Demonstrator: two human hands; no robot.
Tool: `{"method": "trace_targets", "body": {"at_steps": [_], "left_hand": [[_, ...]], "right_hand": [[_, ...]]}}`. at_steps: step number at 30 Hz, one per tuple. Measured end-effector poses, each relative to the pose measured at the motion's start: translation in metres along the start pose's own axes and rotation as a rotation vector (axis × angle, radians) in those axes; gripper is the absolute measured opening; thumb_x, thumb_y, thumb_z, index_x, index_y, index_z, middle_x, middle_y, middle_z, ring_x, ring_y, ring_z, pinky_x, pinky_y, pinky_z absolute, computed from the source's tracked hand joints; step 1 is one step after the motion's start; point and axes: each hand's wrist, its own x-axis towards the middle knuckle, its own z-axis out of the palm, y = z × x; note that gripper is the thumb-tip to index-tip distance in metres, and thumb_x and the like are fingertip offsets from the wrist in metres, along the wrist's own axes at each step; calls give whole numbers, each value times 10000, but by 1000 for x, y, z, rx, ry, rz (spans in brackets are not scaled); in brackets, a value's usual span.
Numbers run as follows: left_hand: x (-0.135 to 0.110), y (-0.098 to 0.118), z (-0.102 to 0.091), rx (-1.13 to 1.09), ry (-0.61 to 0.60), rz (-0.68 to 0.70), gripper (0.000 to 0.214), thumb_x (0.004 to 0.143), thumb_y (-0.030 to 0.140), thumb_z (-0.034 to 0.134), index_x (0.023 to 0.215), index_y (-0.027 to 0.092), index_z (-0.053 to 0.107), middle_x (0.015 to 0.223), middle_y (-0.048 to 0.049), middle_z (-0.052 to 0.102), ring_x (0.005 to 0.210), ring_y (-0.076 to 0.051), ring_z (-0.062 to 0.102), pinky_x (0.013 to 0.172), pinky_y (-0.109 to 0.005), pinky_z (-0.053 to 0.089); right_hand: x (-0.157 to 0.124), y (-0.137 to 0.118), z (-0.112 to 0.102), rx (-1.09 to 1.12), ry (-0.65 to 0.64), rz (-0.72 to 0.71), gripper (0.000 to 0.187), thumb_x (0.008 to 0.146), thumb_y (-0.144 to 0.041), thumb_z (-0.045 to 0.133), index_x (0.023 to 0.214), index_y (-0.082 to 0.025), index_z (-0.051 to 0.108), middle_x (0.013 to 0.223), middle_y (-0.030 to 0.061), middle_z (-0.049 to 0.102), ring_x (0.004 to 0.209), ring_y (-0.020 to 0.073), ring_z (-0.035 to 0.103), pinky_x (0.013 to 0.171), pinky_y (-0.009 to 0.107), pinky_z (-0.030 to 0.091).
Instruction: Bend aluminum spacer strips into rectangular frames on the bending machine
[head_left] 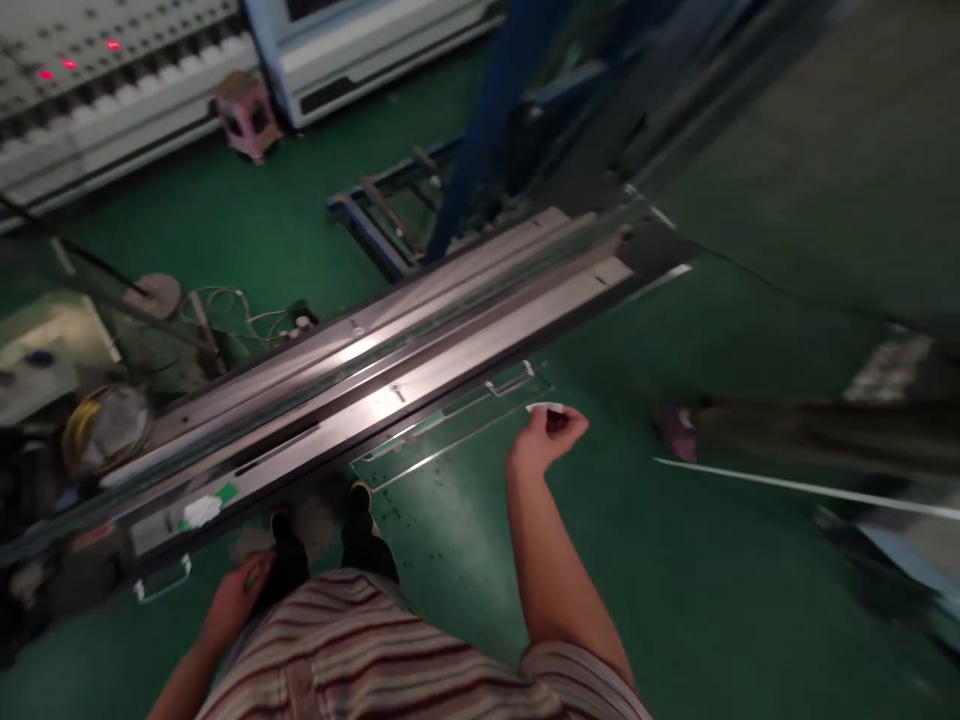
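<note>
My right hand (546, 437) is stretched out over the floor just in front of the long metal machine bed (480, 345). Its fingers are closed in a pinch, and a small white piece (541, 407) shows at the fingertips. A thin pale line (442, 452) runs from near that hand down toward my feet; I cannot tell whether it joins the white piece. Low beside my thigh hangs my left hand (244, 590), blurred, its fingers loosely bent and nothing visible in them. A crumpled white scrap (202, 510) with green beside it lies on the bed's near left end.
Metal handles (510, 380) stick out from the bed's front edge. Behind it stand a blue frame (375, 235) and a pink stool (246, 115). Cables (251, 315) lie on the green floor. To the right are another person's leg (787, 430) and a long white strip (795, 485).
</note>
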Motion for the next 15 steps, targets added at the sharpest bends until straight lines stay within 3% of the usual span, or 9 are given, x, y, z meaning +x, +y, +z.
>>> {"method": "trace_targets", "body": {"at_steps": [3,7,12,15], "left_hand": [[-12,-17,-10,-62,45,44,495,925,526,399,1169,230,711,1231,-75,712,1182,-277,641,1072,-351,460],[-32,-86,-18,-187,170,-50,472,915,463,455,1183,164,703,1252,-115,694,1191,-279,614,1107,-361,410],[-69,-188,-6,-366,291,-269,409,885,389,488,1119,135,707,1278,-130,680,1237,-285,586,1101,-335,397],[-102,-231,10,-478,323,-446,403,885,357,469,1113,100,677,1201,-160,701,1161,-289,633,1022,-340,455]], "right_hand": [[-59,-52,20,54,-262,-67,331,799,-379,639,1031,-219,466,924,0,515,828,140,556,826,320,480],[-153,-118,69,128,-768,-148,324,806,-381,672,1040,-209,527,933,12,574,830,153,580,815,321,471],[-301,-198,128,140,-1548,-528,115,882,-320,588,912,-210,571,951,38,649,918,201,583,879,355,445],[-385,-231,152,109,-1922,-778,39,861,-227,579,893,-206,570,991,51,633,982,219,553,926,367,422]]}}
